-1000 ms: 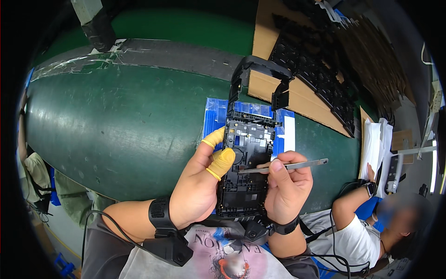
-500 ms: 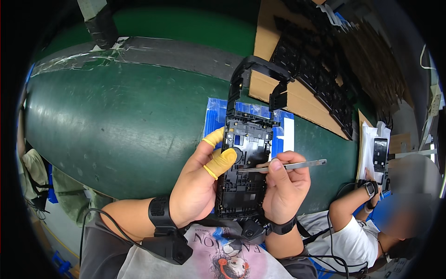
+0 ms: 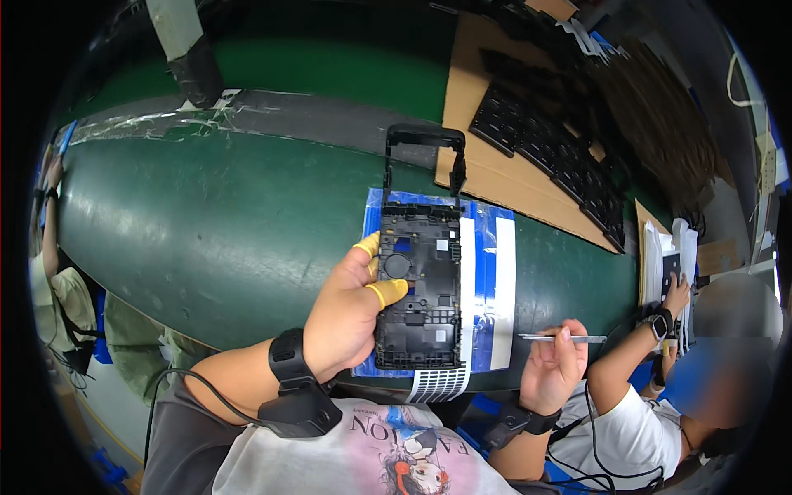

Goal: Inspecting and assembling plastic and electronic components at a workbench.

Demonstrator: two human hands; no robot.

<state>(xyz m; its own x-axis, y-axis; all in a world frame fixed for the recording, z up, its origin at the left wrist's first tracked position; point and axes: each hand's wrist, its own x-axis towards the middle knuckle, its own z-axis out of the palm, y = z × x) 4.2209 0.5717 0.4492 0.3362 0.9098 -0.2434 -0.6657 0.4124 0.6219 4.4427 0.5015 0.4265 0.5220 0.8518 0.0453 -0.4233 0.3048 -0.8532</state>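
My left hand (image 3: 345,318), with yellow finger cots on its thumb and fingers, grips the left side of a black plastic housing (image 3: 431,272). This housing has an open loop-shaped frame at its far end and small white squares on its inner face. It is over a blue sheet (image 3: 487,330). To the right of the blue sheet, my right hand (image 3: 554,367) pinches metal tweezers (image 3: 587,339), apart from the housing. The tips of the tweezers point left; nothing can be made out between them. A white strip with small black patches (image 3: 441,384) hangs at the near table edge.
Several black plastic parts (image 3: 540,148) lie on brown cardboard (image 3: 462,91) at the far right. A co-worker (image 3: 631,404) handles a dark part by white bags on the right. Another person's arm (image 3: 51,214) shows at the far left. A post (image 3: 186,49) stands beyond the green table (image 3: 206,223).
My right hand with the tweezers has moved away from the housing, right and nearer to me. The housing has come lower, flatter over the blue sheet, and the patched strip has come into view.
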